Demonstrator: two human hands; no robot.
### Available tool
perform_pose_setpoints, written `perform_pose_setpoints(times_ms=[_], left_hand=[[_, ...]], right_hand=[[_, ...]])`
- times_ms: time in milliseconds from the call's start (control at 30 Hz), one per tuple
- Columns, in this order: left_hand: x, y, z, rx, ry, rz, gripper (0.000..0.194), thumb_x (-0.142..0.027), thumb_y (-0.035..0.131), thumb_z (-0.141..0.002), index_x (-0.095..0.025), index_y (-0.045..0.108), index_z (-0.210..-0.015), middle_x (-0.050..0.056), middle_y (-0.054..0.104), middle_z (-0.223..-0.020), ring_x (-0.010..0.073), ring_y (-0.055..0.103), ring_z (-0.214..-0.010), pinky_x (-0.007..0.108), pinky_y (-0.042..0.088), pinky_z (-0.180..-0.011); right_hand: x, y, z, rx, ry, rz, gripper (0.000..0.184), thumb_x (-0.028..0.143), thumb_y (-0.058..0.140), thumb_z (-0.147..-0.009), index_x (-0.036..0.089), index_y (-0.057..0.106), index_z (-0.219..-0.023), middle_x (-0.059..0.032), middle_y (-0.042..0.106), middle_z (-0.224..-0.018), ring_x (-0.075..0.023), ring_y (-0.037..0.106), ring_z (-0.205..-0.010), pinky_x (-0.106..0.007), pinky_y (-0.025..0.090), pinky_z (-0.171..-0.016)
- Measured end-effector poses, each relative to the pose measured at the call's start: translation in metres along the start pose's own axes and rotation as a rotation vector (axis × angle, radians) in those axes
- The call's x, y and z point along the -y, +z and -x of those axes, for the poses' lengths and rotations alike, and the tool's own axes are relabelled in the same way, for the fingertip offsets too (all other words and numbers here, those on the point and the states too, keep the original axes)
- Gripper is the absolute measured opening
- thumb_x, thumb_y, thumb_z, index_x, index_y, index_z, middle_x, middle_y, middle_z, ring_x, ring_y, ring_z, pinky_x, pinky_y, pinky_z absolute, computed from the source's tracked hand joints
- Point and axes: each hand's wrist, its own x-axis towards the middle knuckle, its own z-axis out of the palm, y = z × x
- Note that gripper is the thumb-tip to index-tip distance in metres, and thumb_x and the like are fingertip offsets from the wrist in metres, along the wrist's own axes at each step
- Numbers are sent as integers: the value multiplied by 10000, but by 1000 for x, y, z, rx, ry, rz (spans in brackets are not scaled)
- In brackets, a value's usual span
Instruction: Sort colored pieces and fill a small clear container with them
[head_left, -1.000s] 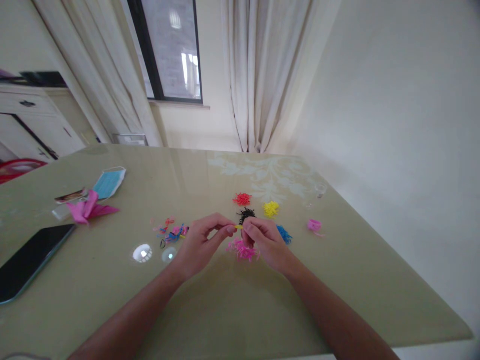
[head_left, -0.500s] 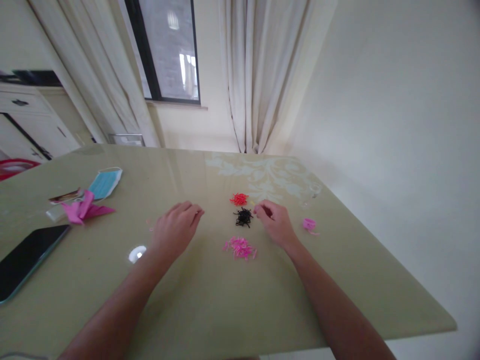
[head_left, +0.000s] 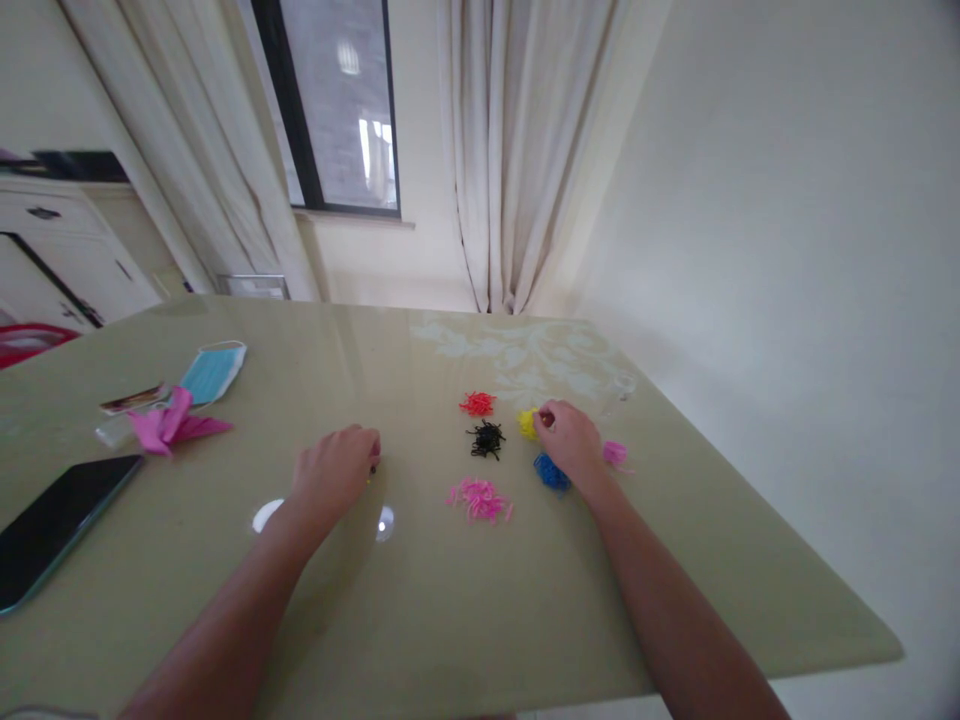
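Observation:
My left hand (head_left: 337,468) is low over the table, its fingers pinched together. Tiny dark and yellow bits show at its fingertips, too small to name. On the right, my right hand (head_left: 573,440) has thumb and finger closed at the edge of a pile of yellow strands (head_left: 527,424); what lies between them is hidden. Just below it is a pile of blue strands (head_left: 551,473), partly covered by the hand. Further left are piles of short red strands (head_left: 477,404), black strands (head_left: 486,439) and pink strands (head_left: 481,499).
A small pink bundle (head_left: 615,453) lies right of my right hand. At the left are a phone (head_left: 60,525), a pink folded paper shape (head_left: 174,425) and a blue face mask (head_left: 214,374). The table (head_left: 450,610) has a wall along its right side.
My right hand has moved slightly right, and the yellow and blue piles now show beside it. My left hand has moved left and down.

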Motion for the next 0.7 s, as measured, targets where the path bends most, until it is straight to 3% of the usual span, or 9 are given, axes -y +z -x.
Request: perform_pose_setpoints(times_ms=[133,267,433,567,700], left_hand=[[-2,2,-1,-57,-3,35,248,-233,465,-981,-221,712,-960,107,741,-1108,337,716,-1019,457,527,-824],[-5,-1,-4,-212,15,170,252,-304,486,-1008,-215,717,-963,105,758,-1053,316,710,-988,433,527,-835],[-18,-3,-3,-414,223,733,217,-373,596,-977,-212,737,-950,75,788,-969,238,730,-885,375,564,-837],[-43,6,5,-363,314,1257,257,-421,735,-896,-196,740,-1020,74,811,-964,211,765,-871,351,620,-836],[-66,13,15,-312,353,1455,249,-393,786,-864,-184,732,-987,73,810,-959,202,779,-902,339,640,-864]], right_hand=[[-3,0,-1,-13,9,-21,182,295,601,-931,183,722,-854,-78,743,-866,-213,641,-763,-296,371,-656],[-5,-7,-3,-133,-9,-147,234,324,567,-928,181,697,-797,-72,715,-800,-201,611,-705,-302,387,-663],[11,-20,6,-272,-87,-341,283,372,554,-963,181,665,-786,-44,651,-744,-169,548,-619,-301,389,-641],[43,-24,25,-141,-225,-570,325,395,548,-1027,186,669,-810,-17,623,-718,-149,530,-618,-281,397,-625],[70,-25,43,74,-396,-728,255,417,638,-1010,186,735,-961,-16,656,-772,-136,553,-639,-261,418,-615]])
